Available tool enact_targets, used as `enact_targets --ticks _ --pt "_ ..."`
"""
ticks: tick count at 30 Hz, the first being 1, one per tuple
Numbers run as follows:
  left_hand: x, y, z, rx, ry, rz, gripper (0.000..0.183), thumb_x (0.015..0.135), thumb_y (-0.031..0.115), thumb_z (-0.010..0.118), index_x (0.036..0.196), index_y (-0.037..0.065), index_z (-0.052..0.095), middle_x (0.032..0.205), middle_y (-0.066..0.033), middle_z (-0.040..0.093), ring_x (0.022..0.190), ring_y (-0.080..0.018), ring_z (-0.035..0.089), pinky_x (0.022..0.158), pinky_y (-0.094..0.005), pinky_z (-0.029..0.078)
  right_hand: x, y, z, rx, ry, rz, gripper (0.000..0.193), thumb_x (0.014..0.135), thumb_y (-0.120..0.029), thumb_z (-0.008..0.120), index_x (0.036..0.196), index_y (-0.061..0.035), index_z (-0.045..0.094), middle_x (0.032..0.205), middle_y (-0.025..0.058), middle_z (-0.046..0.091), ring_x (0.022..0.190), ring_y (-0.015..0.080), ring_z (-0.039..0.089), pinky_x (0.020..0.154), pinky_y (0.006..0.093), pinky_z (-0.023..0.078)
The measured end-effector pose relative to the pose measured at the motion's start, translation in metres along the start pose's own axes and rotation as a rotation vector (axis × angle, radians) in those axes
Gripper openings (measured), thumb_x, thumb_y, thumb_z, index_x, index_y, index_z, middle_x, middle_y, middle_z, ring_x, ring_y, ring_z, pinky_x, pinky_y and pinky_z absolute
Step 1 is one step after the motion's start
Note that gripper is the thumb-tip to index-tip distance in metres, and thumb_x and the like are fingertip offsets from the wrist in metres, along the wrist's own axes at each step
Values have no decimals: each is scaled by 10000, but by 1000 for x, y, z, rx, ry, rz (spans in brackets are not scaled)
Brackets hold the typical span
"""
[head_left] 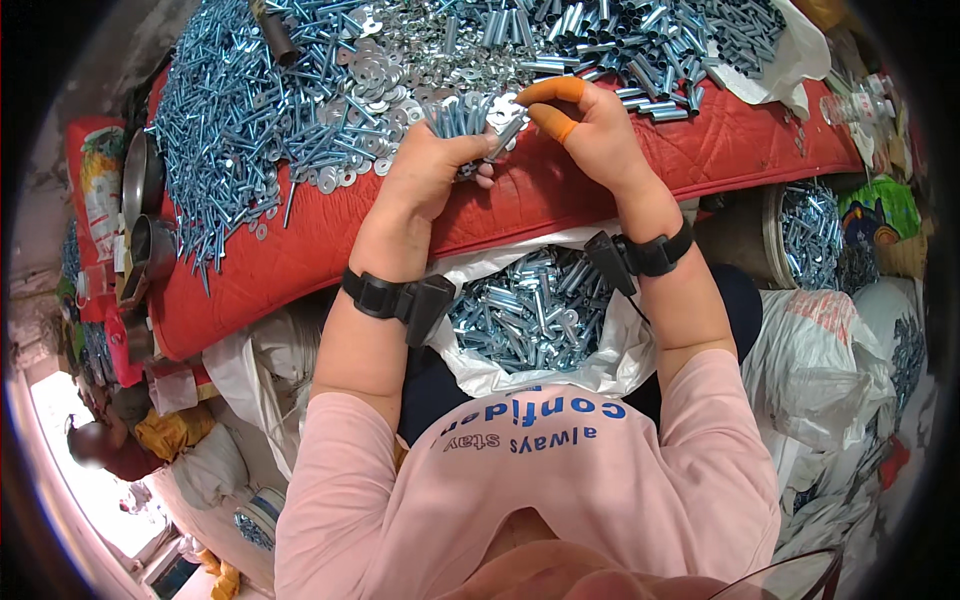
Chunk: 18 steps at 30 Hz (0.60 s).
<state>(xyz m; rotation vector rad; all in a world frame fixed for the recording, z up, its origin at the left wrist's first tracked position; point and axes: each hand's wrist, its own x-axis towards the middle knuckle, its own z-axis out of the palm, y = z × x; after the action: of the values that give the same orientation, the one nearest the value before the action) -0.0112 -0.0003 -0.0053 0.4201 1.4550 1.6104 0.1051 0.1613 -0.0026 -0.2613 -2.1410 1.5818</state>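
Left hand [428,168] clamps bolts [459,117] just beside the right hand [605,135], whose grip is unclear.

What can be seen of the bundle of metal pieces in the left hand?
The bundle is several slim, rod-like pieces, apparently metal, silvery with a bluish sheen, packed side by side. The left hand grips it, thumb across its side. Most rods point away from the person, near the fastener heap; one piece at the right tilts toward the right hand, though contact is unclear. Lower ends are partly hidden.
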Motion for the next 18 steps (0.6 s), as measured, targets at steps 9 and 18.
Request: enact_targets --ticks 9,18 --pt "2 0 0 34 -1 5 155 760 51 678 876 -14 597 729 -70 628 534 -132 594 486 -254 518 3 13 -2 -12 -47 -135 156 834 -97 653 958 -5 666 862 61 660 769 114 600 682 243 474" --pt "0 2 0 37 -16 9 157 765 42 667 892 -11 592 735 -72 632 541 -129 595 493 -255 523 1 3 -2 -41 7 86 214 829 -197 679 960 -28 672 769 46 656 670 126 592 616 258 473"
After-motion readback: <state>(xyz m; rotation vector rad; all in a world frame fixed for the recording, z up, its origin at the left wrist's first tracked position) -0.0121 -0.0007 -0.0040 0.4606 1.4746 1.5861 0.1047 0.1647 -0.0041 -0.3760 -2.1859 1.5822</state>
